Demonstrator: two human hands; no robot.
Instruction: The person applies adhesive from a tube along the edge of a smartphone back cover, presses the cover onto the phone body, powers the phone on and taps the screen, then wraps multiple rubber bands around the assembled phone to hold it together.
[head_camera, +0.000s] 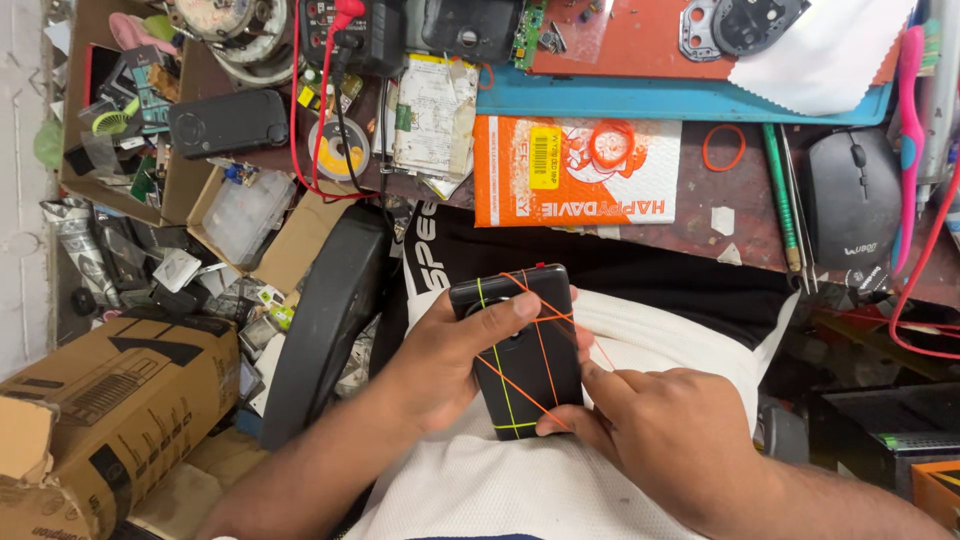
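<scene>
Orange bag (600, 190) on the desk; black mouse (852, 195) to its right, brown box (110, 400) far left, below.

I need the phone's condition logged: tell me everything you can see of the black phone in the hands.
The phone is a black slab with rounded corners, held upright over the lap. Orange and yellow-green rubber bands cross it lengthwise and diagonally. The left hand grips its left edge, thumb across the upper part. The right hand touches its lower right corner, fingers at the bands.
</scene>
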